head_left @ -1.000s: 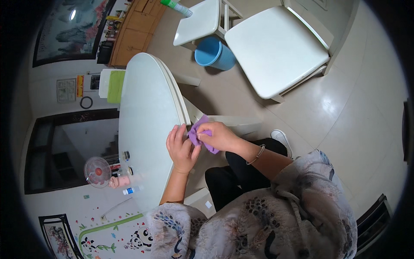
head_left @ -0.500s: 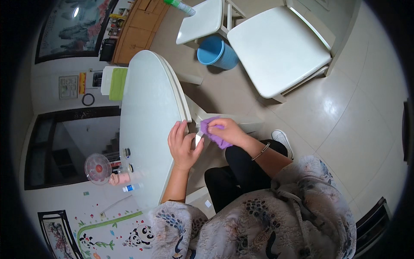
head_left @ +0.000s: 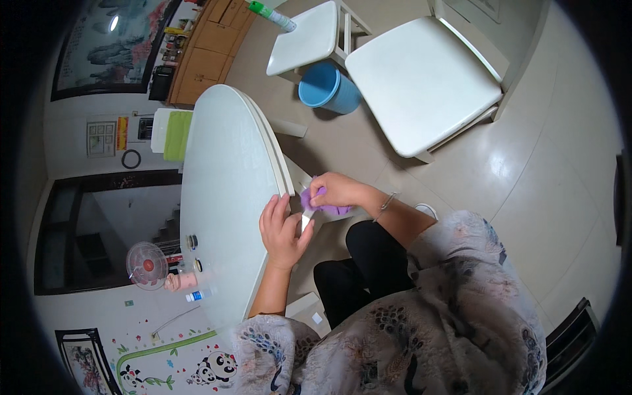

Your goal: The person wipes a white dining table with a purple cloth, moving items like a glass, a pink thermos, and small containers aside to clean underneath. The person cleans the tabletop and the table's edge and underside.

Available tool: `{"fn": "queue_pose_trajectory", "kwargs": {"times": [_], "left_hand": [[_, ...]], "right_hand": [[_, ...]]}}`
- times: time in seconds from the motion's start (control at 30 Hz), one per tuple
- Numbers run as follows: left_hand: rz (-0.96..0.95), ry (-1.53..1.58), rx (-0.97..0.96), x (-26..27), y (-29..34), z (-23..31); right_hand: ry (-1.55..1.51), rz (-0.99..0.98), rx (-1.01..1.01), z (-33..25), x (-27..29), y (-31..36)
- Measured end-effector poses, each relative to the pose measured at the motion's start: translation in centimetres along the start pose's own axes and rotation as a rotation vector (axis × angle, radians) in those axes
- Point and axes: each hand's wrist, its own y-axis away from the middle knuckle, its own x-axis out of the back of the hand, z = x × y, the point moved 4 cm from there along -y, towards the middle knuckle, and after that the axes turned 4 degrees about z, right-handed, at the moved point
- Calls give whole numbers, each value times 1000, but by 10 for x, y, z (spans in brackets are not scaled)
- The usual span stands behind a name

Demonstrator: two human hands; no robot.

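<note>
A crumpled purple cloth point(head_left: 337, 209) is bunched in my right hand point(head_left: 339, 191), its fingers closed on it. The cloth presses against a white part point(head_left: 307, 220) just under the rim of the round, pale-topped table point(head_left: 227, 171). My left hand point(head_left: 284, 236) lies at that rim with its fingers stretched out over the edge. Its thumb stands apart, near the lower end of the white part. How far the thumb touches this part I cannot tell. Below the cloth are my knees in black trousers point(head_left: 368, 247).
Two white chairs point(head_left: 424, 85) stand beyond, a green can point(head_left: 273, 16) on the smaller one. A blue bucket point(head_left: 329, 89) is on the floor beside them. On the table's left side are a fan point(head_left: 147, 265), a pink item point(head_left: 181, 282), and a small white-and-blue bottle point(head_left: 196, 296).
My right hand has moved slightly left and up with the cloth, which is now more hidden under the fingers. My left hand stays at the table rim. The whole view has shifted slightly.
</note>
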Motion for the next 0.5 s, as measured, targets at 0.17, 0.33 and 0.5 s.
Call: {"fn": "queue_pose_trajectory", "kwargs": {"times": [0.17,0.33,0.5], "left_hand": [[-18,3,11,2,-3,-1],[-14,-1,-4,-2,-7,0],[-28,-21,1,0,-4,-1]], "right_hand": [[180,-76,-315,8,8,-4],[38,-15,103,12,-4,-5],[142,-167,-174,1,9,-12]]}}
